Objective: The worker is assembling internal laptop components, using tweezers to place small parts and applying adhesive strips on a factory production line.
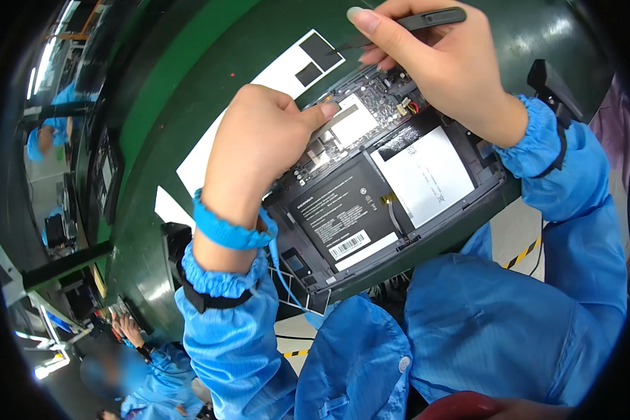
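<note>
An open laptop base (315, 280) lies tilted before me, its circuit board (385, 105) and a black battery (339, 203) exposed. My left hand (259, 133) rests over the board's left part with curled fingers. Its thumb touches beside a silver-white plate (355, 126); the other fingertips are hidden, so what they pinch cannot be made out. In my right hand (448, 63) is a pair of black tweezers (434, 19), above the far edge of the base. Their thin tips reach a black pad (320, 51) on a white sheet (287, 66).
A blue wrist strap (220, 227) circles my left wrist, its cord hanging over the laptop's left edge. Black stands (554, 87) flank the base on the green table (189, 91). At the lower left another person's hands (127, 327) work beside a side bench.
</note>
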The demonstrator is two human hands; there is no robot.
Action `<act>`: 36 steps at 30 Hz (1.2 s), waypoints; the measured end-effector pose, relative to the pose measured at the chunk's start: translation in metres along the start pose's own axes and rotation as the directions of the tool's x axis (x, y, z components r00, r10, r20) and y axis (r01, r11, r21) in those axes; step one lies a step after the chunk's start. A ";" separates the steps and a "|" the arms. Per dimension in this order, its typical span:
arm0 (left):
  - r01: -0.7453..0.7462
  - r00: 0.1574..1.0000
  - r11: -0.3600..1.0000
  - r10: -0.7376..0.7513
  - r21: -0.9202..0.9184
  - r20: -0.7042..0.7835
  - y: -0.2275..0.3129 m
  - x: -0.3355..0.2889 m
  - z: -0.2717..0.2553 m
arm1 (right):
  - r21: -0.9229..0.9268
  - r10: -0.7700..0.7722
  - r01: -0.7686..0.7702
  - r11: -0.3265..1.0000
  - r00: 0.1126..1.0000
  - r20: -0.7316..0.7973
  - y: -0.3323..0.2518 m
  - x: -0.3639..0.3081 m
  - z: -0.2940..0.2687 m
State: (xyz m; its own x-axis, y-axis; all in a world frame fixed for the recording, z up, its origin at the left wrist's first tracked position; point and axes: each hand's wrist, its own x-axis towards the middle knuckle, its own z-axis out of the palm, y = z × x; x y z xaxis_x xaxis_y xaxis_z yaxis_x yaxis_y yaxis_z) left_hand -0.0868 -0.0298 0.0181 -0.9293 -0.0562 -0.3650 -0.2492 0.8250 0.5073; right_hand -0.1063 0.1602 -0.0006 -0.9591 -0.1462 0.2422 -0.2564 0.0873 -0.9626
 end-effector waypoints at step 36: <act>-0.149 0.815 0.956 0.263 0.252 -0.517 -0.176 -0.125 0.006 | -0.180 -0.102 0.214 0.960 0.867 0.488 -0.013 -0.017 0.190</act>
State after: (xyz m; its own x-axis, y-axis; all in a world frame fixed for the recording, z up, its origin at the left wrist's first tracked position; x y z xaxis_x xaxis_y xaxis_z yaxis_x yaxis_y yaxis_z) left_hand 0.0750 -0.1643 -0.0301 -0.9635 -0.1195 0.2395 -0.0314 0.9391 0.3423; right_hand -0.0638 -0.0257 -0.0153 -0.7471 -0.6163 0.2490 -0.4730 0.2296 -0.8506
